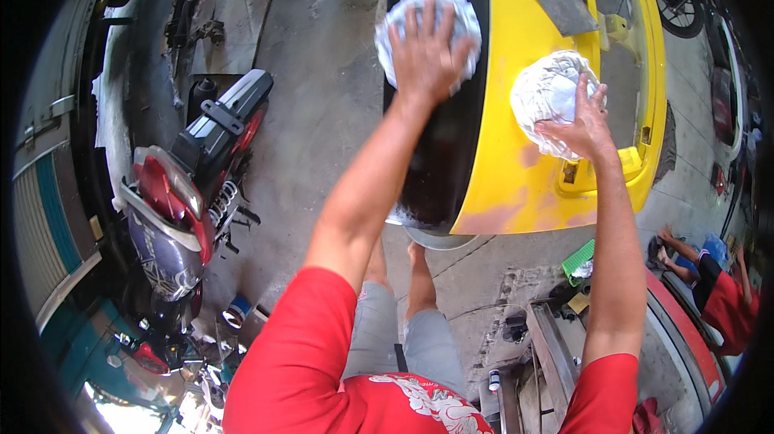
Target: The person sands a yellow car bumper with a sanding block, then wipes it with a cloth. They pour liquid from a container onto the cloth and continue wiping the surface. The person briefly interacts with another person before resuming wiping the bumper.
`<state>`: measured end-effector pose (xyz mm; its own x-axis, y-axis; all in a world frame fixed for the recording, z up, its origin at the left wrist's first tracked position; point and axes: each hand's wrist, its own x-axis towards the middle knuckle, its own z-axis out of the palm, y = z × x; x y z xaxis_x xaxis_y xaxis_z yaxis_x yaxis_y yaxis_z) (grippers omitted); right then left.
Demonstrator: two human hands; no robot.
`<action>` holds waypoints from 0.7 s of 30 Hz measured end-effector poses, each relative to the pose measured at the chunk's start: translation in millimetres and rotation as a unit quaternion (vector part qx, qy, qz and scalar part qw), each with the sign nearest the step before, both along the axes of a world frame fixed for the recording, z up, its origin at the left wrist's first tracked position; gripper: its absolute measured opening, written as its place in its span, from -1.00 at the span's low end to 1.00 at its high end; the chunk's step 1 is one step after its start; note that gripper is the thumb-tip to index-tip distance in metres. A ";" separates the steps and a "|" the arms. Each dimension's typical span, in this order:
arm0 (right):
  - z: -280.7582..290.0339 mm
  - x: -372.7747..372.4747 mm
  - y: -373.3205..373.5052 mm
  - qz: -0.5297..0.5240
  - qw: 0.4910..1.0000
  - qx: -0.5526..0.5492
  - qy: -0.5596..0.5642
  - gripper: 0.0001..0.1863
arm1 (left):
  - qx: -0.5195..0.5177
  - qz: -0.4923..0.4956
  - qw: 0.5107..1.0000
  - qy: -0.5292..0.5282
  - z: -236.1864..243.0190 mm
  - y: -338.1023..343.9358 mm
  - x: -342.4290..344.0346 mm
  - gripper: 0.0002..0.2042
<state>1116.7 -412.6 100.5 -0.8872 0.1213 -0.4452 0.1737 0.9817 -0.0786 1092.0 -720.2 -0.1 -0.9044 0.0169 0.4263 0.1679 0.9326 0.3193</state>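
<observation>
My left hand (426,55) lies flat with spread fingers on a round, crumpled white cloth pad (393,29), which rests on the glossy black part (439,132) of a car panel. To its right, my right hand (582,126) clasps a second white cloth pad (538,95) at its lower right side, thumb across the lower part and fingers toward the upper edge. This pad has a bunched, wrinkled rim and a smoother middle. It is over the yellow body panel (504,168); whether it touches the panel is not clear. Dull pinkish patches mark the yellow paint.
A grey flat sheet (562,0) lies on the yellow panel near a window opening. At left stands a partly stripped motorcycle (173,216). A green basket (578,261) and metal frame parts (552,341) are at lower right, where another person (721,297) sits.
</observation>
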 end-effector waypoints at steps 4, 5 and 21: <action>0.9 0.7 -4.0 0.005 1.000 0.022 0.005 0.71 | 0.019 -0.024 0.977 -0.213 13.0 -2.2 235.8 -0.30; 1.5 0.4 -3.6 0.005 1.000 0.025 -0.016 0.71 | -0.018 -0.042 0.981 -0.189 15.0 -9.4 280.9 -0.29; -2.9 -3.8 0.2 -0.002 1.000 0.005 -0.009 0.69 | 0.052 0.011 0.982 -0.180 -2.9 -34.0 195.0 -0.27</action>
